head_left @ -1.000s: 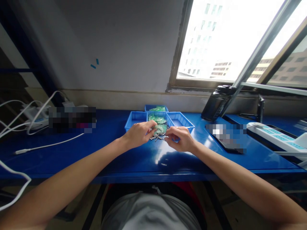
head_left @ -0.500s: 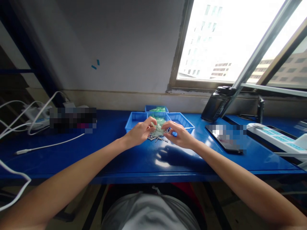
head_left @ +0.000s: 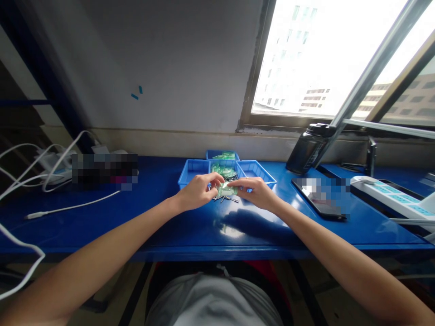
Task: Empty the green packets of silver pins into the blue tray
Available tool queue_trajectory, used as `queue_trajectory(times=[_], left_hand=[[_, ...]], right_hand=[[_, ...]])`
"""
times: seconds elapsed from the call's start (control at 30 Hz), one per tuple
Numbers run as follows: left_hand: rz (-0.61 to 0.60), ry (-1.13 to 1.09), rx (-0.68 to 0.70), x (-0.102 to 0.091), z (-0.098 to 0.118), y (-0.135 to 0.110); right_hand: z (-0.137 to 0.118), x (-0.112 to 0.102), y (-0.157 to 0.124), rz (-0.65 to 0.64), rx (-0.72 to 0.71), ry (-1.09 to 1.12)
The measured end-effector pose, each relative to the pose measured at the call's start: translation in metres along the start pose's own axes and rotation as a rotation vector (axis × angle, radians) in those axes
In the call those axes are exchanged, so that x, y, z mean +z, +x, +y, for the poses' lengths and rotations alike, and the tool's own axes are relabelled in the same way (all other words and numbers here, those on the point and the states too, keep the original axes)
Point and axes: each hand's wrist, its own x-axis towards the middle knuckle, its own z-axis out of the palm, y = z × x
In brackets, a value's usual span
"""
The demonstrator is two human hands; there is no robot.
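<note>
My left hand [head_left: 197, 192] and my right hand [head_left: 255, 192] meet over the blue table [head_left: 170, 222], each pinching one end of a small green plastic bag [head_left: 226, 189] held between them. Under the bag lies a small pile of thin metal pins [head_left: 224, 198] on the table. Just behind stand several shallow blue trays [head_left: 193, 170]; the middle tray and the rear one hold more green bags [head_left: 222, 170].
A dark bottle [head_left: 309, 149] leans by the window at the right. A phone [head_left: 319, 203] and a white power strip [head_left: 390, 192] lie right of the trays. White cables [head_left: 68, 206] and chargers spread over the table's left end.
My right hand left the pins and came up to the bag in my left hand. Both hands now hold the bag low over the pin pile.
</note>
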Motion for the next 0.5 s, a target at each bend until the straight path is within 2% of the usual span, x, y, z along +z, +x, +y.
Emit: queue_trajectory(times=[0.1,0.23,0.33,0.5], left_hand=[[-0.034,0.019,0.039,-0.0002,-0.0007,-0.0008],[-0.018,0.117,0.091,0.0013,0.0020,-0.0023],[-0.046,0.143,0.063,0.0023,0.0037,-0.0031],[-0.078,0.055,-0.012,0.0028,0.0008,-0.0027]], right_hand=[[0.0006,0.0002,-0.0007,0.000,0.021,-0.009],[0.0020,0.0009,-0.0024,-0.045,0.049,-0.001],[0.0019,0.0018,-0.0034,-0.062,0.044,-0.006],[0.0002,0.0030,-0.0021,-0.074,0.067,-0.040]])
